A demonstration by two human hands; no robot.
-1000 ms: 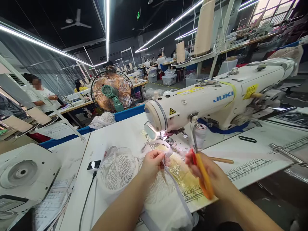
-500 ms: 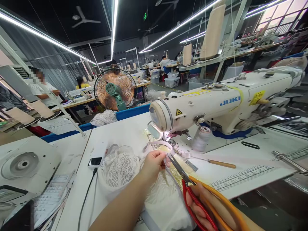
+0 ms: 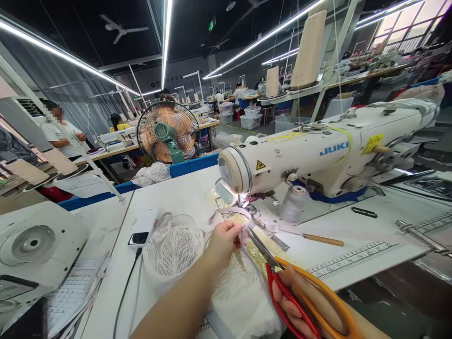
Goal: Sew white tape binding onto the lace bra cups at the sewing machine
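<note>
My left hand is closed in a pinch on a pale elastic strap, just in front of the sewing machine's needle area. In my right hand is a pair of scissors with one red and one orange handle. The blades point up and left, their tips beside the strap at my left fingertips; whether they touch it I cannot tell. A white lace garment hangs below my left hand over the table's front. The white JUKI sewing machine stands behind, its lamp lit.
Another white lace piece lies left of my forearm, beside a small device with a black cable. To the right are a thread cone and a wooden-handled tool. A fan and a co-worker are farther back.
The view has shifted very slightly. Both hands, the strap and the scissors keep almost the same positions.
</note>
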